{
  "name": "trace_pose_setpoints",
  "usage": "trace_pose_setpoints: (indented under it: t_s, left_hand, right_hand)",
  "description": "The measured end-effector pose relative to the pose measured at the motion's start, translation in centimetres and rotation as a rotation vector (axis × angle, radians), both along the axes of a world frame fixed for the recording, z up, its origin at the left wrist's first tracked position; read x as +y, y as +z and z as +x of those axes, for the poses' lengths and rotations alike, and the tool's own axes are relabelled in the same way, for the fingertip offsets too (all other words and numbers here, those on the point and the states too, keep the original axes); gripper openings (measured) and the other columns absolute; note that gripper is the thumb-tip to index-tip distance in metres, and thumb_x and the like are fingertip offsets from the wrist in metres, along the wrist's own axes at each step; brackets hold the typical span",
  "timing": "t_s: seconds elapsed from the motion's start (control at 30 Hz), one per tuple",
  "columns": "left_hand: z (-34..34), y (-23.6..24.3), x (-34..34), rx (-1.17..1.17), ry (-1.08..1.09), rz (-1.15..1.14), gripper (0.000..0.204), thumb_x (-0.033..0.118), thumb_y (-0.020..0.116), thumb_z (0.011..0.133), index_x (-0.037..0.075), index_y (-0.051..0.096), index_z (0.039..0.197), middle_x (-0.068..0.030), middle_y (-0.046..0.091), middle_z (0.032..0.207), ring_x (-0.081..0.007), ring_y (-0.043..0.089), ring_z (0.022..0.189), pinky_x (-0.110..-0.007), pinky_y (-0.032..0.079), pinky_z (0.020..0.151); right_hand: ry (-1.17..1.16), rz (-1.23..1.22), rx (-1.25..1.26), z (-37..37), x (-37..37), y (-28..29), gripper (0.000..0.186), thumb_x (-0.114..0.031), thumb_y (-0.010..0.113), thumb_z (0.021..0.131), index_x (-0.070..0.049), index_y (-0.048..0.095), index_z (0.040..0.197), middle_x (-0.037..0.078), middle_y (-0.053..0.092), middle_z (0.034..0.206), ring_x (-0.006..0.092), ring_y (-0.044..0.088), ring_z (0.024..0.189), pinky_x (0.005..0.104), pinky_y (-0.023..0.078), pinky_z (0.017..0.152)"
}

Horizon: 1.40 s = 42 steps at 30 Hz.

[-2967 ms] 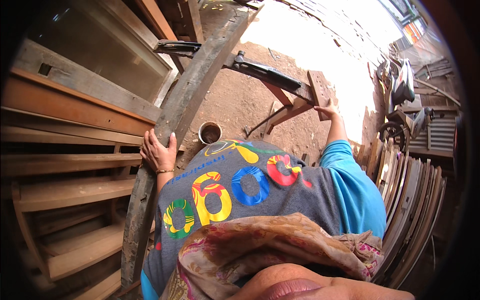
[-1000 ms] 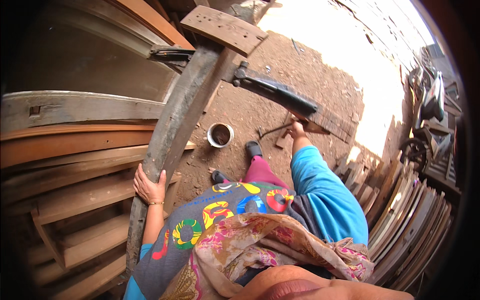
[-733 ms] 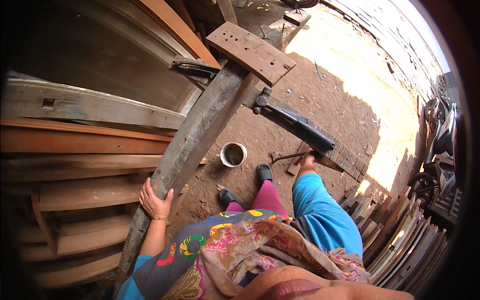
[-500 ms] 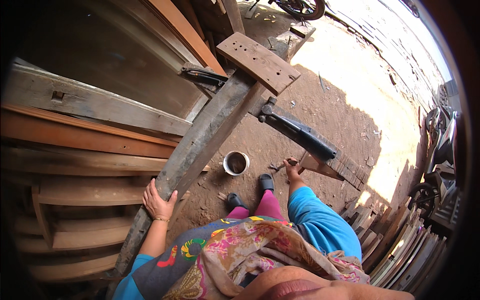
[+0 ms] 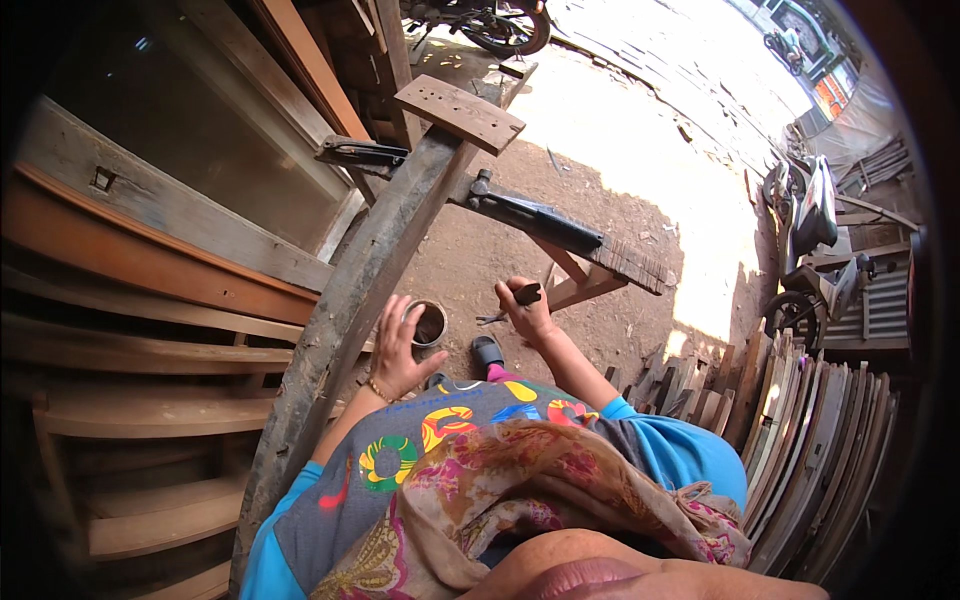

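My left hand is off the grey wooden beam, fingers spread beside a small bucket with dark contents. My right hand grips a dark bar tool; a forked metal end shows low at its left. A short board with holes lies across the beam's upper end. A hammer head and a long black object rest on the wooden crosspiece beyond my hands. Another dark tool sits left of the beam. My sandal shows below my right hand.
Wooden frames with a glass pane and shelving line the left. Stacked planks stand at the lower right, parked motorbikes behind them. Another motorbike is at the top. The dirt ground is partly sunlit.
The board my right hand held earlier now lies on the beam. My right hand has taken the bar tool and moved inward. My left hand has released the beam and moved right toward the bucket.
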State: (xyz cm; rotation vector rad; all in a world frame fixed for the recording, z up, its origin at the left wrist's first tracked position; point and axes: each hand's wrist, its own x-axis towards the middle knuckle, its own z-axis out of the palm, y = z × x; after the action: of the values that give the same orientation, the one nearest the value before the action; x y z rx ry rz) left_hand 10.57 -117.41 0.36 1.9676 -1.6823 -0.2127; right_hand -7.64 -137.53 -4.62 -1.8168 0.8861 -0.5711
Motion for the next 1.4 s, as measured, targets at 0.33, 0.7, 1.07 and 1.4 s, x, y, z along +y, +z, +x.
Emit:
trace_pose_setpoints:
  t_s: [0.33, 0.7, 1.07, 1.4]
  left_hand:
    - [-8.2, -0.4, -9.5, 0.790, -0.292, -0.342, 0.029, 0.020, 0.059, 0.091, 0.005, 0.043, 0.111, -0.0108, 0.057, 0.079, -0.0242, 0.058, 0.070, -0.036, 0.046, 0.065]
    - [-0.2, 12.5, -11.0, 0.485, -0.460, -0.199, 0.126, 0.060, 0.075, 0.064, 0.007, -0.004, 0.147, -0.0259, 0.015, 0.145, -0.0406, 0.016, 0.136, -0.045, 0.018, 0.112]
    - [9.9, 2.5, 3.3, 0.012, 0.618, 0.542, 0.118, 0.053, 0.080, 0.057, 0.016, 0.013, 0.147, -0.0228, 0.015, 0.149, -0.0428, 0.008, 0.139, -0.064, 0.018, 0.105]
    - [6.8, 2.0, 0.4, -0.310, 0.898, 0.535, 0.093, 0.057, 0.075, 0.061, 0.005, 0.040, 0.129, -0.0154, 0.040, 0.132, -0.0309, 0.033, 0.130, -0.055, 0.018, 0.109]
  right_hand:
    - [-0.148, 0.041, -0.989, 3.3, 3.5, 27.7, 0.017, -0.016, 0.066, 0.087, -0.005, 0.055, 0.080, 0.000, 0.053, 0.065, 0.0066, 0.049, 0.054, 0.0216, 0.041, 0.048]
    - [0.010, -0.021, -0.989, 3.2, -1.3, 31.4, 0.044, -0.055, 0.042, 0.093, -0.012, 0.048, 0.085, -0.003, 0.033, 0.059, 0.0071, 0.028, 0.046, 0.0221, 0.025, 0.040]
    - [0.275, -0.323, -0.999, 14.1, -26.2, 42.1, 0.032, -0.040, 0.052, 0.089, -0.008, 0.053, 0.087, 0.002, 0.043, 0.067, 0.0117, 0.040, 0.056, 0.0238, 0.033, 0.053]
    - [0.311, -0.253, -0.962, 27.0, -36.7, 39.8, 0.030, -0.038, 0.052, 0.090, -0.009, 0.053, 0.087, 0.000, 0.042, 0.065, 0.0110, 0.039, 0.054, 0.0237, 0.032, 0.050]
